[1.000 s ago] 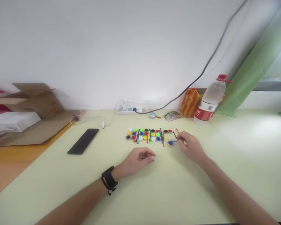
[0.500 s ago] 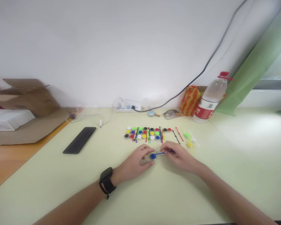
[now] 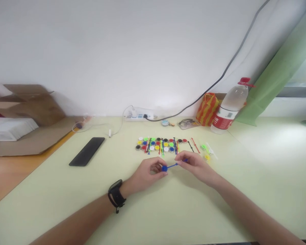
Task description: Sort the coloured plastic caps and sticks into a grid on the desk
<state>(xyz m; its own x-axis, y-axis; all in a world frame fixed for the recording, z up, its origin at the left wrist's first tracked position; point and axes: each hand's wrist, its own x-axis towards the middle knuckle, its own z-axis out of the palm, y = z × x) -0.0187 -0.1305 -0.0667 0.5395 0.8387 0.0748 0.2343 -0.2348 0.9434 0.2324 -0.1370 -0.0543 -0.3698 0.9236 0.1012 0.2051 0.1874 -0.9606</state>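
Between the thumb and fingers of my left hand [image 3: 149, 173] is a round blue-topped piece [image 3: 164, 168]. A thin blue stick [image 3: 172, 165] runs from that piece to my right hand [image 3: 193, 165], which pinches it; its far end shows past the fingers. Just beyond my hands lie rows of small round pieces [image 3: 152, 148] in several colours, with bundles of thin coloured sticks [image 3: 162, 147] across them. To their right are a black stick [image 3: 190, 146] and a red stick [image 3: 195, 145]. Green and yellow round pieces [image 3: 206, 157] lie farther right near white sticks.
A black phone-like slab [image 3: 87, 151] lies at the left. Along the wall are a power strip [image 3: 139, 115] with cables, a striped bag [image 3: 207, 109] and a large bottle [image 3: 230, 107]. An open cardboard box [image 3: 44, 109] stands at the far left.
The fingers of my left hand have closed on the blue-topped piece. My right hand has risen slightly with the blue stick, which now slants up more to the right.
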